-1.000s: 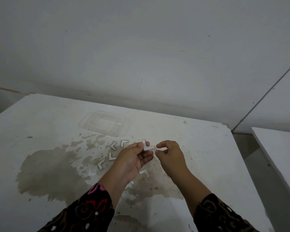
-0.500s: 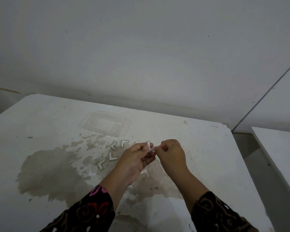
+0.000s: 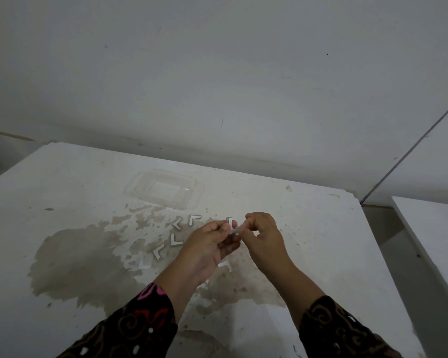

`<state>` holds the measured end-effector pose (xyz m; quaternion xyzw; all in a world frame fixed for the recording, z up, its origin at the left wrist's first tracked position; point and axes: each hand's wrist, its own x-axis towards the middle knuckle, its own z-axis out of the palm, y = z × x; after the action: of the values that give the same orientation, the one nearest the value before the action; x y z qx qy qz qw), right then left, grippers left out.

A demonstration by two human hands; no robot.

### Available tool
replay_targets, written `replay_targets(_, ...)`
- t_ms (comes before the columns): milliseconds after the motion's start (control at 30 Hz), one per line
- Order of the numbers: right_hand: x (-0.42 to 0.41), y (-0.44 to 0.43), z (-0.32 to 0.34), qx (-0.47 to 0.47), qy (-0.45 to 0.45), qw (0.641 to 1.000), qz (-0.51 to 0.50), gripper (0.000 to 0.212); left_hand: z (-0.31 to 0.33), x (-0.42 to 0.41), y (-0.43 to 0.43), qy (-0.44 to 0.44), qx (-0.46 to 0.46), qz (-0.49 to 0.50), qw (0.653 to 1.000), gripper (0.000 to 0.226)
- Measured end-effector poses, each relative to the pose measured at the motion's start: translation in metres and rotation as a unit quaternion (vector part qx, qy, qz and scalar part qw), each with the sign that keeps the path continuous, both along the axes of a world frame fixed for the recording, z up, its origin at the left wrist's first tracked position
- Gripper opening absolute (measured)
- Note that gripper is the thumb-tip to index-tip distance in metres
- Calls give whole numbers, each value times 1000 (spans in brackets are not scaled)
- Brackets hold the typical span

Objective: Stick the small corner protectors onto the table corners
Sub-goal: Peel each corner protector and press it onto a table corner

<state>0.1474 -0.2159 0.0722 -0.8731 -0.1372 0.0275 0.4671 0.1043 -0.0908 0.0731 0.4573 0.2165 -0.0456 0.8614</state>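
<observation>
Two hands meet just nearer than the clear tray [image 3: 163, 188]; the left hand [image 3: 210, 244] pinches one corner protector [image 3: 229, 222], the right hand [image 3: 263, 236] pinches its edge, seemingly the backing; a slip could foul the adhesive or drop it among the spare protectors [image 3: 176, 240].

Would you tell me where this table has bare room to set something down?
Free: the table left of the tray, and right of the right hand up to the edge. Crowded: loose protectors between tray and left hand.

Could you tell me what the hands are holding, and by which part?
Both hold one corner protector: the left hand pinches its lower arm, and the right hand apparently pinches that arm's end.
</observation>
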Motion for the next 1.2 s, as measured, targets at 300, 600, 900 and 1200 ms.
replay_targets(300, -2, 6, 10, -72, -67, 994, 38, 20, 0, 1, -4, 7, 68, -18, 997, 23)
replay_targets(600, -7, 6, 12, -93, -42, 993, 51, 31, 6, 2, -7, 44, 164, 1, 985, 20)
replay_targets(900, -4, -2, 13, -100, 20, 991, 85, 37, 10, 1, -10, 83, 180, -9, 980, 20)
replay_targets(1200, -6, 4, 23, -227, -26, 971, 76, 28, 10, 5, -15, 128, 204, -19, 970, 21)
